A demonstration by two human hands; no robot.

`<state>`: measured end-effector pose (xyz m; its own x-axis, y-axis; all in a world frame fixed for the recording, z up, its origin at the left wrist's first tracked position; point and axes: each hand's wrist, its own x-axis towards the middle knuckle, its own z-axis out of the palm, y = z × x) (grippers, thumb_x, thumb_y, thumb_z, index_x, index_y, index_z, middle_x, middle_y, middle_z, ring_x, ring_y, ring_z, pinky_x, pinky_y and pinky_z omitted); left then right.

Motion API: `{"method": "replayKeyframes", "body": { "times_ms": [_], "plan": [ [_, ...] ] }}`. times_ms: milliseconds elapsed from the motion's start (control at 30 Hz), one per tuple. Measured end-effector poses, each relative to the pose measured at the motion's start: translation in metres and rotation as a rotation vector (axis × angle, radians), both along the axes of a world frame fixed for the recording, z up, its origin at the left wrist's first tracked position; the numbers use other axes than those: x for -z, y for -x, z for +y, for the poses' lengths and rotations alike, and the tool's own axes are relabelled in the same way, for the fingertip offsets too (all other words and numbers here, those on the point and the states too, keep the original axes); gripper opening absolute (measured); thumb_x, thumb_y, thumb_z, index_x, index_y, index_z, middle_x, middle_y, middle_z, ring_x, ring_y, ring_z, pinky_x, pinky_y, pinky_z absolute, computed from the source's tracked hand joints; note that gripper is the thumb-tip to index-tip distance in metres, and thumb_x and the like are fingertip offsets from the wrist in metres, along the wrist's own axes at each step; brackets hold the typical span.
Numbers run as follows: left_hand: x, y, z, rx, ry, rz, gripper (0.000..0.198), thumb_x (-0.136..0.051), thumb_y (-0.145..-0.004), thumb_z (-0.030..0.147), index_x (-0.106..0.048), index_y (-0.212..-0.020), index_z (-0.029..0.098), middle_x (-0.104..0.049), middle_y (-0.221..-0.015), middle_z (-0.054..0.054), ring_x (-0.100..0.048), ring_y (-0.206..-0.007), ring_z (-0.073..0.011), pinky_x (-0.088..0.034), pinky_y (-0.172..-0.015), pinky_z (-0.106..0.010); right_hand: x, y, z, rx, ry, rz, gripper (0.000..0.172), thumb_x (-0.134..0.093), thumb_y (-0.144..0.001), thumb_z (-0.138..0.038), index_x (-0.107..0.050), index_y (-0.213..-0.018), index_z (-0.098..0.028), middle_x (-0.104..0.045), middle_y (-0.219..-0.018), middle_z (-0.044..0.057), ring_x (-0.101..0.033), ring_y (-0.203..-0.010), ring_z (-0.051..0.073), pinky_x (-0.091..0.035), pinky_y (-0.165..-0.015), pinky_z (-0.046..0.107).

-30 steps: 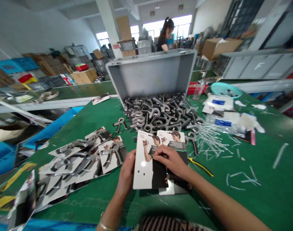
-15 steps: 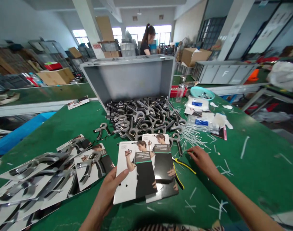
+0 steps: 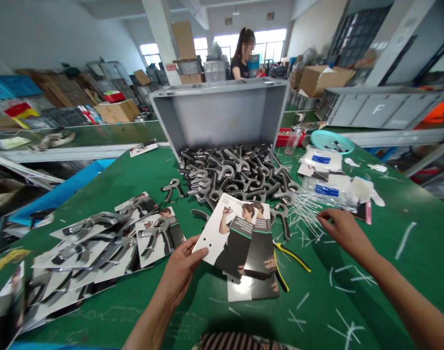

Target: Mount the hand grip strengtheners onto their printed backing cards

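Observation:
My left hand (image 3: pixel 180 272) grips the lower left corner of a printed backing card (image 3: pixel 231 233), lifted and tilted over a small stack of the same cards (image 3: pixel 256 287) on the green table. My right hand (image 3: pixel 340 228) reaches to the right, fingers curled at the loose white plastic ties (image 3: pixel 309 214) scattered there; whether it holds one is hidden. A heap of grey and black hand grippers (image 3: pixel 236 172) spills from a tipped grey crate (image 3: pixel 222 114) behind the cards.
Finished cards with grippers attached (image 3: pixel 98 248) lie fanned at the left. Yellow-handled cutters (image 3: pixel 291 257) lie right of the card stack. Plastic bags (image 3: pixel 327 182) and a teal bowl (image 3: pixel 331 141) sit at the back right. Another person stands far behind the crate.
My right hand left the card and moved right to the white ties. My left hand has tilted the card to the right.

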<state>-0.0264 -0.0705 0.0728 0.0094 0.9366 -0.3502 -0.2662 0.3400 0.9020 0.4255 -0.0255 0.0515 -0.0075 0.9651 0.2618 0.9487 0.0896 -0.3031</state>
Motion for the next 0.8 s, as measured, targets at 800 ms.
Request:
{"method": "replayKeyframes", "body": {
  "times_ms": [800],
  "plan": [
    [-0.024,-0.008,0.010,0.260,-0.355,0.243,0.038,-0.063,-0.085,0.041,-0.070,-0.112,0.015,-0.069,-0.095,-0.008,-0.058,-0.051,-0.0112,-0.044,-0.043,-0.022,-0.093,0.205,-0.029,-0.694,-0.253,-0.230,0.016,-0.051,-0.095,-0.024,-0.067,-0.094,-0.019,-0.064,-0.089,0.012,-0.054,-0.085,0.029,-0.042,-0.078,0.044]
  ]
}}
